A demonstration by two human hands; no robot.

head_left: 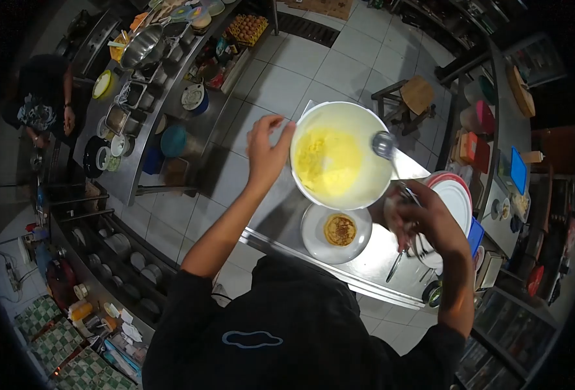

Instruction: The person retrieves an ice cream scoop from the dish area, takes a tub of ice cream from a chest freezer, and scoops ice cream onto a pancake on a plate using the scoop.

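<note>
My left hand (268, 151) is beside the left rim of a white bowl (373, 185), its fingers apart and the thumb at the rim. Soft yellow batter-like mixture (329, 156) lies in the bowl. My right hand (424, 214), partly blurred, is closed around the handle of a metal scoop (383, 144). The scoop's round head is over the bowl's right side. Just below the bowl, a browned pancake (340, 230) rests on a pale round plate (313, 239).
The steel table (277, 244) holds a knife (394, 266), a small dark bowl (432, 294) and white plates (453, 203) at right. A wooden stool (417, 96) stands beyond. Another person (43, 97) is by the left counter, where a metal bowl (142, 47) sits.
</note>
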